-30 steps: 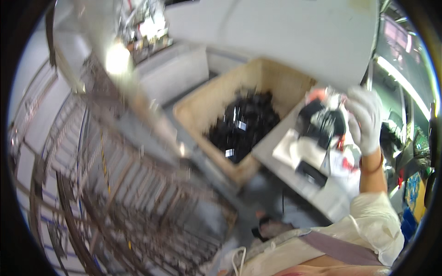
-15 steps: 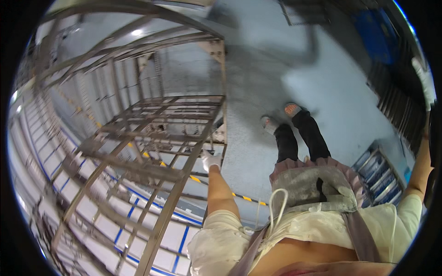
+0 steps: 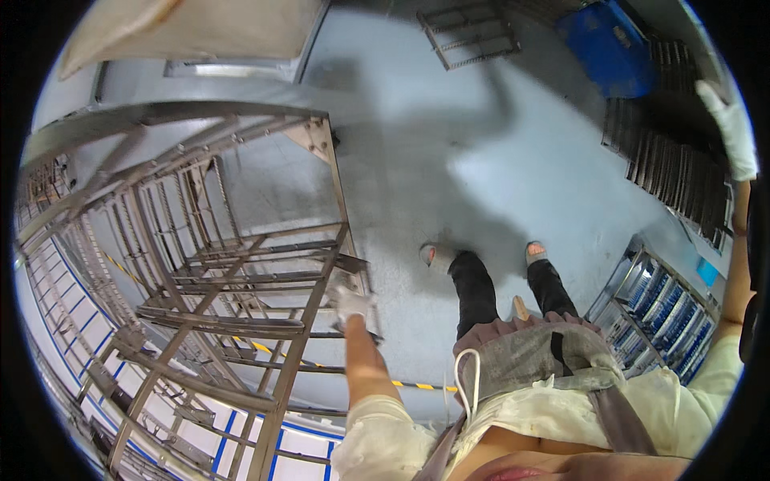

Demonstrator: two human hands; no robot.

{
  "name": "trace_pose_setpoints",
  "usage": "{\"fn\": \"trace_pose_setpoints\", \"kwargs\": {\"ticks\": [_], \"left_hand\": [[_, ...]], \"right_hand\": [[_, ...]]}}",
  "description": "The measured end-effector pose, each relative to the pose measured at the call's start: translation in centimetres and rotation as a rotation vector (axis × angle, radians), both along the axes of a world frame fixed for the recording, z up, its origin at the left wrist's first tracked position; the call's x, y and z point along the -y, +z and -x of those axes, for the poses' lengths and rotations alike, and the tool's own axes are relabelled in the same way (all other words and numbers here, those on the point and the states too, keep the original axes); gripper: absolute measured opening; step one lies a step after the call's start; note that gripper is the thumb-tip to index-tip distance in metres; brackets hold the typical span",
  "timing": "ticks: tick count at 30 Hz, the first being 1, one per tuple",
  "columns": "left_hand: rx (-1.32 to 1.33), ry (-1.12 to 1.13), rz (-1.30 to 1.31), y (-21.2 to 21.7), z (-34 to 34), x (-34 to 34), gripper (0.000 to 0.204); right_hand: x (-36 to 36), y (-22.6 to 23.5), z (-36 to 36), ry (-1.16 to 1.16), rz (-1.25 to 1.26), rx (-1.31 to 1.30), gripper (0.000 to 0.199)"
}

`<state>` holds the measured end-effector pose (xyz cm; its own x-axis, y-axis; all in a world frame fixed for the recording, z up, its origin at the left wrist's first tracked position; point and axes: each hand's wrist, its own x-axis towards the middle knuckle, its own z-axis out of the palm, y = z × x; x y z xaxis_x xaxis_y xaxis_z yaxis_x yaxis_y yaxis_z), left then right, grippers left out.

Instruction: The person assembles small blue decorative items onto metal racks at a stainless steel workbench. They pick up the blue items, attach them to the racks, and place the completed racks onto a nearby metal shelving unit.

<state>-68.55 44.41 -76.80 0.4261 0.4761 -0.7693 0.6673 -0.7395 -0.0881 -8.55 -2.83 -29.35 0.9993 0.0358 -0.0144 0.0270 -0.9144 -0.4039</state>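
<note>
No packages, signs or screens show; the nearest thing to a label is a small light-blue tag [image 3: 707,272] on the wire shelf rack [image 3: 642,298] at right.

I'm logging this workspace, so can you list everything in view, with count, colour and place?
Metal rack frame: one, grey, left half of the picture, standing on the floor.
Floor: one, pale grey-blue, centre.
Striped floor tape: one line, yellow and black, under the rack.
Blue bin: one, blue, top right.
Wire grid: one, grey, lying on the floor at the top.
Dark slatted trays: a row, black, right.
Shelf of blue items: one, lower right.
Shoes: two, grey, centre.
Left hand: one, white glove, gripping the rack's corner post.
Right hand: one, white glove, raised at the right edge, holding nothing visible.
</note>
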Motion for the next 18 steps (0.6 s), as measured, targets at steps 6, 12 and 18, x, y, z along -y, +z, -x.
{"fn": "trace_pose_setpoints", "kwargs": {"ticks": [6,12,18], "left_hand": [[0.281,0.227,0.570,17.9,-9.0,15.5,0.117],[0.623,0.172,0.416,39.5,-22.2,19.5,0.081],[1.688,0.559,1.120,57.5,-30.2,22.0,0.073]], "right_hand": [[1.0,2.2,0.3,0.498,0.544,0.537,0.096],[-1.6,8.5,2.3,0.325,0.369,0.014,0.095],[2.2,14.1,2.6,0.462,0.000,0.228,0.051]]}}
